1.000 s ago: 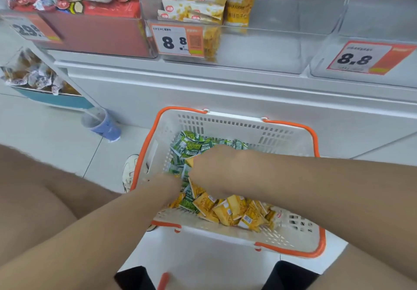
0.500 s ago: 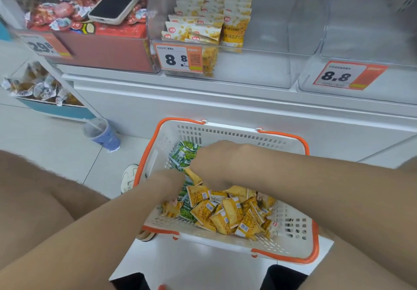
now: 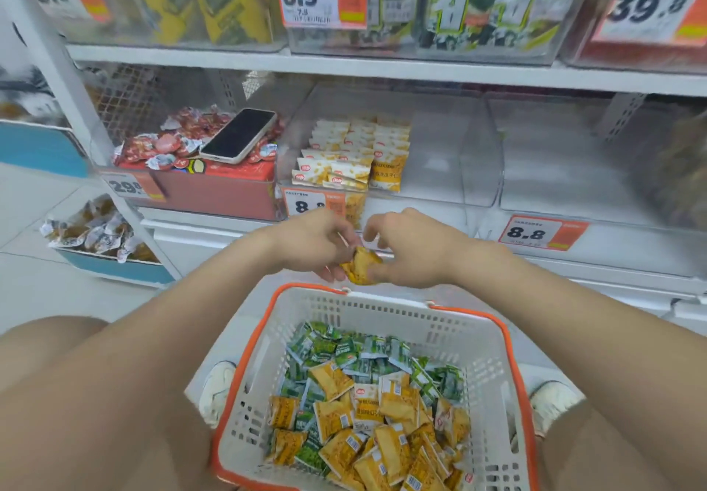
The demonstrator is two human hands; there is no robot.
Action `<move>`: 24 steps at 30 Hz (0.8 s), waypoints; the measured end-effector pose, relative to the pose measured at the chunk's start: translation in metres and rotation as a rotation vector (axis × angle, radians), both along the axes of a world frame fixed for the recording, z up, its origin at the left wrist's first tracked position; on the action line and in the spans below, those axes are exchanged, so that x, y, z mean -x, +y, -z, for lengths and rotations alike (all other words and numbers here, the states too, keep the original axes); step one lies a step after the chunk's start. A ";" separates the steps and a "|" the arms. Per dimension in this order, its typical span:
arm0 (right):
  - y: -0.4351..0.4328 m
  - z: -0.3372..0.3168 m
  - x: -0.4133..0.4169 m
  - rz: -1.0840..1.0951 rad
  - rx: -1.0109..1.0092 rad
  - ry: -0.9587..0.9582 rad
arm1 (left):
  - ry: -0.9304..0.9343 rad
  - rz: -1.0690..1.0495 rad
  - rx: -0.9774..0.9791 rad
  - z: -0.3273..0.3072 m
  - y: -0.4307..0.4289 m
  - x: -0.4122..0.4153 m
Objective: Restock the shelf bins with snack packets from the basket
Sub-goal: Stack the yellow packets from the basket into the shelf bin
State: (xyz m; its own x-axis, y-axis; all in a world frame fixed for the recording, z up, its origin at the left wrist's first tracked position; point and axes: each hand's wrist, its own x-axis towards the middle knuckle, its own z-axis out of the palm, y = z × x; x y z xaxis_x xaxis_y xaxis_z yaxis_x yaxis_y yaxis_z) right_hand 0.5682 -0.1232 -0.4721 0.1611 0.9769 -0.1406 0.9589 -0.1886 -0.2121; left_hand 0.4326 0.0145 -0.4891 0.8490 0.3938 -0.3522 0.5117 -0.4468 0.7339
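Packets (image 3: 361, 261): L hand (image 3: 313, 240), prob. R hand (image 3: 409, 249)

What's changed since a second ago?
The left hand and right hand rose out of the basket toward the clear bin, holding yellow packets between them. The phone still lies on the red candies; the basket stays part full.

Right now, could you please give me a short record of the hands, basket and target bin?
Left hand: grips yellow packet bunch
Right hand: pinches same bunch
Bunch position: above basket, in front of clear bin
Basket: green packets and yellow packets, mixed
Clear bin: stacked packets at its left side
Phone: lying on red-wrapped candies
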 end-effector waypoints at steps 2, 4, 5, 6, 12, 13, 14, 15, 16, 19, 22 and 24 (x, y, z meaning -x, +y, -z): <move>0.005 -0.004 -0.004 0.055 -0.113 0.133 | -0.098 -0.053 0.057 -0.019 0.003 -0.001; 0.010 -0.005 -0.006 0.149 -0.244 0.318 | -0.206 -0.136 0.122 -0.031 0.006 -0.004; 0.012 -0.005 -0.007 0.217 -0.299 0.436 | -0.264 -0.190 0.147 -0.035 0.007 -0.005; 0.014 -0.005 -0.009 0.276 -0.342 0.562 | -0.314 -0.247 0.165 -0.038 0.007 -0.008; 0.020 -0.008 -0.007 0.540 -0.651 0.115 | -0.427 -0.555 0.422 -0.041 -0.007 -0.024; 0.020 -0.010 -0.005 0.537 -0.665 0.002 | -0.401 -0.518 0.458 -0.042 -0.011 -0.026; 0.020 -0.011 -0.004 0.509 -0.657 -0.056 | -0.395 -0.451 0.488 -0.043 -0.016 -0.028; 0.022 -0.011 -0.003 0.469 -0.639 -0.073 | -0.412 -0.382 0.508 -0.043 -0.019 -0.030; 0.024 -0.010 -0.004 0.420 -0.638 -0.054 | -0.441 -0.342 0.511 -0.042 -0.021 -0.031; 0.031 -0.006 -0.007 0.264 -0.702 0.119 | -0.509 -0.429 0.507 -0.039 -0.011 -0.036; 0.039 -0.006 -0.013 0.352 -0.734 0.404 | -0.502 -0.559 0.648 -0.046 0.000 -0.039; 0.044 -0.007 -0.022 0.500 -0.715 0.668 | -0.519 -0.570 0.738 -0.054 0.004 -0.040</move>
State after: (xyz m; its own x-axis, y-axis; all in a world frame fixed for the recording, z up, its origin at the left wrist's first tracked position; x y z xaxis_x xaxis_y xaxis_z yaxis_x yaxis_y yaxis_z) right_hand 0.5906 -0.0796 -0.4651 0.6638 0.7131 0.2255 0.4594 -0.1509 -0.8753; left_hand 0.4728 0.0181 -0.4348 0.7214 0.6171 -0.3141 0.0524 0.4037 0.9134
